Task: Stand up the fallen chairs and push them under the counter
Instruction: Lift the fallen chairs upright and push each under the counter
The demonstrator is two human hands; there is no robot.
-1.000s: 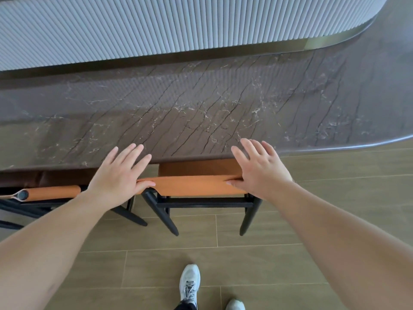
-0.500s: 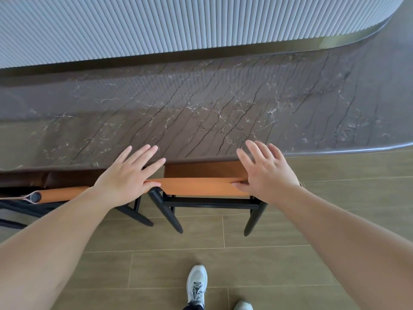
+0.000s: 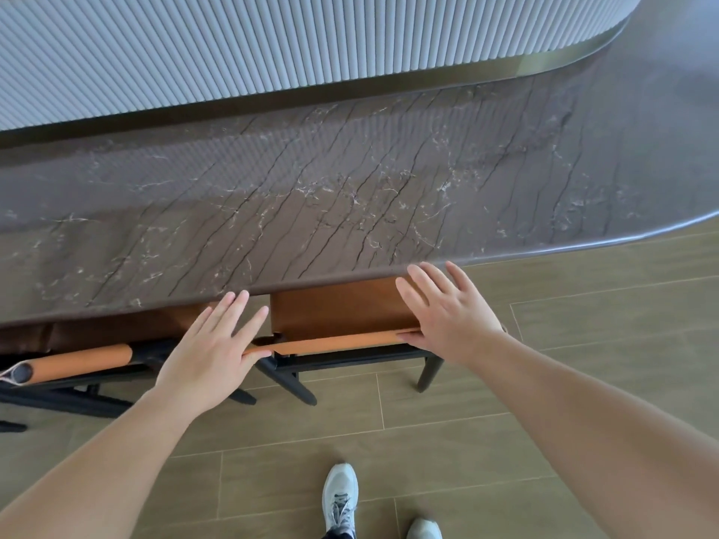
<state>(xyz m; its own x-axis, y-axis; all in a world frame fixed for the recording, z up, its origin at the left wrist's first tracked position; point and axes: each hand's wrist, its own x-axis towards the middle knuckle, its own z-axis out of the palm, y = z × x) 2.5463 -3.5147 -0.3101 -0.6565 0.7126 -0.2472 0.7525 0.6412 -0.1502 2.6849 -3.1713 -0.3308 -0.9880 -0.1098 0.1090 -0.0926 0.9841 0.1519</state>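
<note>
At the near edge of the marble counter (image 3: pixel 311 196), we judge an even, two-sided push will seat the upright chair (image 3: pixel 342 317) squarely, our flat, straight-fingered left hand (image 3: pixel 206 355) and right hand (image 3: pixel 447 313) pressing the ends of its orange backrest, seat already partly under.

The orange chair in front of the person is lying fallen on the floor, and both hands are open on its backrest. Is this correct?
Not quite. In the head view the orange chair stands upright on its dark legs, its seat partly under the counter. The rest holds: the left hand and right hand rest open on its backrest.
</note>
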